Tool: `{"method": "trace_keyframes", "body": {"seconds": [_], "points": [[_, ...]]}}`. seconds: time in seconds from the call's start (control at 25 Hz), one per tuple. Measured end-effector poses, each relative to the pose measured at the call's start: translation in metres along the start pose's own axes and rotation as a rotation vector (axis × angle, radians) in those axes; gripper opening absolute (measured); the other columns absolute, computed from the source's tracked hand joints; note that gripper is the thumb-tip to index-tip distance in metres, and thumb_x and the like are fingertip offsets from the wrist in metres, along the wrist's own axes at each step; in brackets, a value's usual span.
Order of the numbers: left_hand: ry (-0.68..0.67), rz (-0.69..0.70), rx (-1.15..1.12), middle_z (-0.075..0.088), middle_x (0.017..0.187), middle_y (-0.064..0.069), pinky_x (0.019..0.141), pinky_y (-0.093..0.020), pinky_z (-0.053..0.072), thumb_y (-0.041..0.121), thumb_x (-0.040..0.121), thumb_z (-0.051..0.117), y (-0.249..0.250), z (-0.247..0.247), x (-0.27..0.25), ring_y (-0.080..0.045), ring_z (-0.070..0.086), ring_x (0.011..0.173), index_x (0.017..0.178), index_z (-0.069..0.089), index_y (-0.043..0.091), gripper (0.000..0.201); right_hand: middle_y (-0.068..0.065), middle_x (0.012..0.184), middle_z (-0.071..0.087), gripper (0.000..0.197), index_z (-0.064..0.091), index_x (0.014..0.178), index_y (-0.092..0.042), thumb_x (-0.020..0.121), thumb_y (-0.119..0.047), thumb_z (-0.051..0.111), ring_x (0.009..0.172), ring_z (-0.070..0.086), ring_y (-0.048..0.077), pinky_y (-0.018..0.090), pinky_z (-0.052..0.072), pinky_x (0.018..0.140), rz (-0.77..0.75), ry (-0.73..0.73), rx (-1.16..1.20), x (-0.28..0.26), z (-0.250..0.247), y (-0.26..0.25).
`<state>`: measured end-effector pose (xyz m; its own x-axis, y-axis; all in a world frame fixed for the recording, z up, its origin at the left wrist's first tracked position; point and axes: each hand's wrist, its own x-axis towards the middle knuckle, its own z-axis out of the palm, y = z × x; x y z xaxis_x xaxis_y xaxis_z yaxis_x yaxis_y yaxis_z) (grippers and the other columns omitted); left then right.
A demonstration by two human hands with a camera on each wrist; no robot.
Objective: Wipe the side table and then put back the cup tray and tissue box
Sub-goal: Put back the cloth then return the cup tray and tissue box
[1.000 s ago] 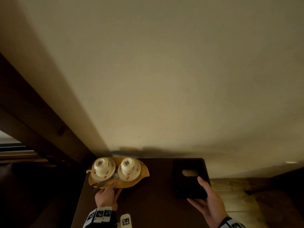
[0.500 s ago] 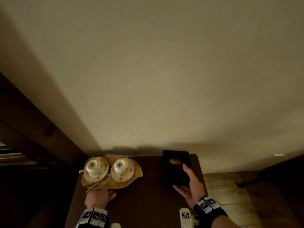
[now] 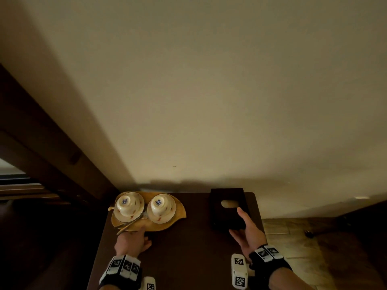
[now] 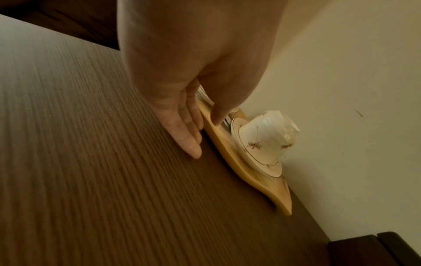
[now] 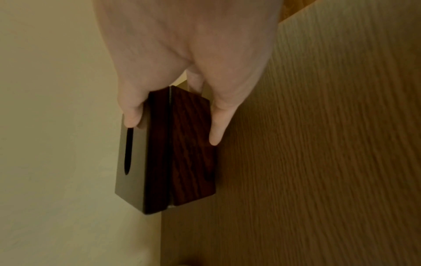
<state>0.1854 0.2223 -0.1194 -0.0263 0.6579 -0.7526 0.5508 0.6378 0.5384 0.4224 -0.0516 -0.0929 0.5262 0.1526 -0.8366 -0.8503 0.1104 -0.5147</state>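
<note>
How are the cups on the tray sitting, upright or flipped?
Flipped. Both cups rest mouth-down on their saucers, bases facing up, on the tray.

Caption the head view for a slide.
Left hand at the cup tray, right hand holding the tissue box, both on the side table.
</note>
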Motion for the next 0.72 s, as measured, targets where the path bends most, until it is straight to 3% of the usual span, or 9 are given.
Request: {"method": "trace_keyframes", "body": {"seconds": [0.12,0.2,0.36,0.44,0.56,0.64,0.72], "points": [[-0.042,0.089,-0.034,0.077,0.088,-0.015,0.096,-0.058,0.067,0.025,0.101,0.074,-0.007,-0.003,-0.006,-0.035,0.079,0.083,0.112,0.072,-0.011,0.037,0.021,0.135,0.069,0.082,0.064,0.136,-0.016,0.066,-0.037,0.099,0.119,0.073,0.039,0.053,0.063,0.109,0.024,0.013,-0.047,0.0,-0.005,-0.002],[-0.07,0.109,-0.02,0.075,0.089,-0.017,0.096,-0.059,0.066,0.023,0.102,0.072,-0.011,-0.003,-0.011,-0.035,0.077,0.083,0.118,0.07,-0.016,0.042,0.02,0.133,0.069,0.072,0.064,0.13,-0.017,0.071,-0.038,0.099,0.115,0.073,0.038,0.052,0.063,0.108,0.022,0.017,-0.085,0.001,-0.008,-0.004],[-0.032,-0.004,-0.003,0.078,0.095,-0.017,0.08,-0.042,0.069,0.021,0.1,0.076,-0.007,-0.01,-0.028,-0.028,0.079,0.078,0.103,0.07,0.0,0.022,0.02,0.127,0.069,0.052,0.063,0.115,-0.018,0.08,-0.039,0.095,0.111,0.073,0.036,0.049,0.062,0.112,0.027,0.01,-0.114,0.004,-0.012,-0.005],[-0.025,0.008,0.009,0.079,0.097,-0.017,0.079,-0.041,0.07,0.023,0.1,0.077,-0.009,-0.013,-0.035,-0.026,0.079,0.077,0.105,0.071,0.001,0.023,0.02,0.13,0.069,0.054,0.064,0.117,-0.018,0.079,-0.04,0.096,0.114,0.073,0.036,0.049,0.062,0.112,0.032,0.001,-0.121,0.008,-0.013,-0.004],[-0.034,0.017,0.016,0.079,0.098,-0.016,0.089,-0.045,0.07,0.025,0.1,0.076,-0.018,-0.017,-0.043,-0.026,0.08,0.08,0.106,0.07,0.003,0.024,0.021,0.134,0.069,0.063,0.064,0.127,-0.015,0.08,-0.04,0.097,0.112,0.073,0.034,0.047,0.062,0.11,0.042,-0.01,-0.129,0.013,-0.012,-0.004],[-0.016,0.026,0.005,0.078,0.099,-0.016,0.09,-0.047,0.07,0.026,0.1,0.077,-0.023,-0.02,-0.049,-0.026,0.081,0.082,0.106,0.07,0.004,0.024,0.022,0.141,0.067,0.069,0.062,0.139,-0.012,0.083,-0.035,0.096,0.108,0.072,0.031,0.045,0.064,0.104,0.031,-0.006,-0.114,0.014,-0.011,-0.001],[-0.01,0.037,0.015,0.079,0.1,-0.016,0.085,-0.044,0.071,0.026,0.1,0.077,-0.028,-0.023,-0.054,-0.026,0.081,0.083,0.106,0.07,0.005,0.023,0.022,0.146,0.065,0.071,0.062,0.14,-0.013,0.081,-0.033,0.097,0.105,0.071,0.029,0.041,0.065,0.095,0.008,-0.001,-0.114,0.014,-0.009,0.001]]}}
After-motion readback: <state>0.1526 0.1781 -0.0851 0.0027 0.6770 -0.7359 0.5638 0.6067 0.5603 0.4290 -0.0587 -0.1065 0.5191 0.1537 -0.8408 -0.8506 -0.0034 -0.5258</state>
